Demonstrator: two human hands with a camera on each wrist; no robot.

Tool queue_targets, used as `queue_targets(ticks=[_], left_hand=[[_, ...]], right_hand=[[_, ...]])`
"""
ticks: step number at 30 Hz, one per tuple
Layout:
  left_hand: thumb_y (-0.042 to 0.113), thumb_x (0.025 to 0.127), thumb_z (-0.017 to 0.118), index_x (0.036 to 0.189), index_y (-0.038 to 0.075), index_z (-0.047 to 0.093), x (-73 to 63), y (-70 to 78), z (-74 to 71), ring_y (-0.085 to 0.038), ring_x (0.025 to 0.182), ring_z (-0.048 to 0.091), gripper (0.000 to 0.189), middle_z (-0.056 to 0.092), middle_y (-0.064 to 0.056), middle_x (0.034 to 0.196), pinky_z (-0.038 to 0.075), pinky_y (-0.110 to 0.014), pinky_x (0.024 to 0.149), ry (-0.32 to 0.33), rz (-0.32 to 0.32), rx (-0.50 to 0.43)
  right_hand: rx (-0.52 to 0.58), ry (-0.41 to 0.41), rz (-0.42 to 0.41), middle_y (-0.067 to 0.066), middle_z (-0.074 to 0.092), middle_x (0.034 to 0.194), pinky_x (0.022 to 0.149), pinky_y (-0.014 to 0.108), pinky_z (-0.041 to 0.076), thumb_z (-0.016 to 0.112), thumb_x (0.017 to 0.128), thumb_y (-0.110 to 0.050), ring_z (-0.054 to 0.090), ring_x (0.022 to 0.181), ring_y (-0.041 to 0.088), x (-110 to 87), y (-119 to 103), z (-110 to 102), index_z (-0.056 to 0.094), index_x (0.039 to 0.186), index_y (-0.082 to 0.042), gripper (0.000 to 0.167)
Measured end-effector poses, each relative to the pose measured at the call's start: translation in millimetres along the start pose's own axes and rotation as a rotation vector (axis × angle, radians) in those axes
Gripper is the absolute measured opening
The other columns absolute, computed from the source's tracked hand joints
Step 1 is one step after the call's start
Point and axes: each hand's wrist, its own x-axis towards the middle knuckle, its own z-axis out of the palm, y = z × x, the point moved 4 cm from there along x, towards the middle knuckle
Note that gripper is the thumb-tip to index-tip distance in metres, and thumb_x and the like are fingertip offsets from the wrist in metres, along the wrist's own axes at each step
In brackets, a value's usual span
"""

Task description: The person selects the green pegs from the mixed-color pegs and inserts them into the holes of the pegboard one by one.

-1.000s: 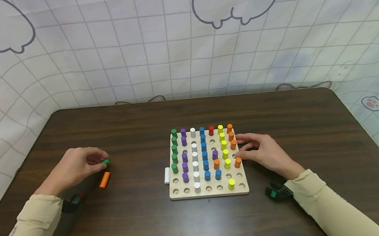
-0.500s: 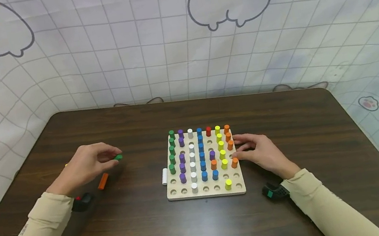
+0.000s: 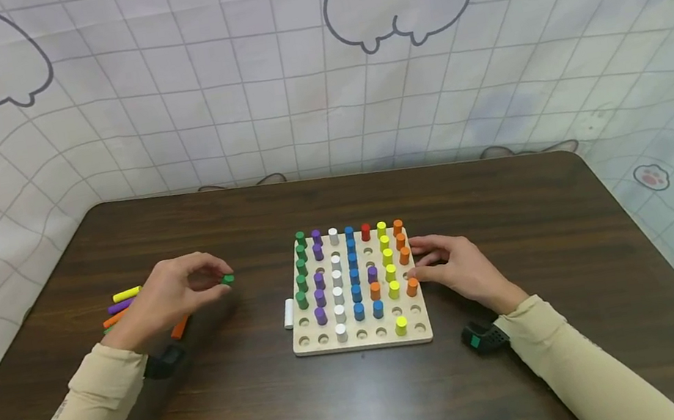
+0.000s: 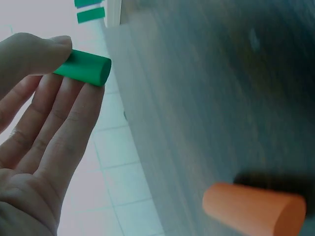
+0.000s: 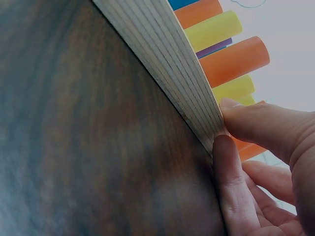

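Observation:
A green peg [image 3: 228,279] is pinched between the thumb and fingers of my left hand [image 3: 183,291], held above the table left of the board. The left wrist view shows the green peg [image 4: 86,68] from its end, with the thumb on top. The wooden pegboard [image 3: 362,344] lies in the middle, with columns of upright green, purple, white, blue, yellow and orange pegs, a red one at the back and several bare holes. My right hand [image 3: 464,269] grips its right edge: in the right wrist view the thumb [image 5: 251,120] lies on the top face, a finger against the side.
A white peg [image 3: 289,314] lies along the board's left edge. Behind and below my left hand lie a yellow peg [image 3: 126,294], a purple peg [image 3: 121,306] and an orange peg [image 3: 179,328]. A patterned white cloth [image 3: 289,121] hangs behind the table [image 3: 264,415].
My left hand has moved right toward the board, carrying the green peg, and this uncovers the loose pegs behind it. The right hand stays at the board's edge. The head view has shifted slightly.

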Motion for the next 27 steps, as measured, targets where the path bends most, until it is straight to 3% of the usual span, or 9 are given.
queue_targets(ticks=[6,9,17,22,27], left_hand=[[0.007,0.086,0.084,0.105,0.014,0.072,0.7,3.3,10.2,-0.018,0.094,0.077,0.023,0.077,0.0,0.102,0.064,-0.037,0.086,-0.016,-0.002,0.013],[0.009,0.086,0.084,0.105,0.015,0.072,0.7,6.1,13.5,-0.018,0.095,0.077,0.024,0.077,0.0,0.102,0.064,-0.038,0.087,-0.029,-0.013,0.007],[0.01,0.085,0.085,0.105,0.016,0.072,1.8,12.4,23.3,-0.016,0.096,0.075,0.024,0.076,0.0,0.104,0.064,-0.041,0.091,-0.066,-0.033,-0.059],[0.013,0.086,0.085,0.106,0.016,0.071,0.9,13.1,30.3,-0.015,0.098,0.073,0.024,0.075,0.0,0.106,0.063,-0.038,0.092,-0.085,-0.053,-0.104],[0.014,0.086,0.085,0.105,0.016,0.07,0.2,18.7,34.9,-0.016,0.1,0.074,0.024,0.074,-0.001,0.106,0.063,-0.037,0.091,-0.092,-0.032,-0.148]], right_hand=[[-0.01,0.001,0.005,0.008,0.064,0.146,0.1,0.04,0.056,0.08,0.091,-0.031,0.071,0.11,0.019,0.3,-1,1,0.052,0.151,-0.013,0.068],[-0.019,0.005,0.004,0.008,0.065,0.144,0.097,0.035,0.056,0.08,0.091,-0.031,0.071,0.11,0.019,0.3,-1,1,0.052,0.151,-0.012,0.069],[-0.03,0.016,0.003,0.01,0.067,0.14,0.091,0.027,0.054,0.081,0.091,-0.03,0.071,0.109,0.018,0.7,0,1,0.052,0.151,-0.011,0.069],[-0.027,0.013,-0.005,0.01,0.067,0.14,0.091,0.027,0.054,0.08,0.091,-0.03,0.072,0.109,0.018,1.3,0,1,0.053,0.15,-0.011,0.068],[-0.016,0.01,-0.007,0.009,0.067,0.14,0.093,0.031,0.055,0.081,0.091,-0.03,0.071,0.109,0.019,1.9,0,1,0.054,0.15,-0.012,0.067]])
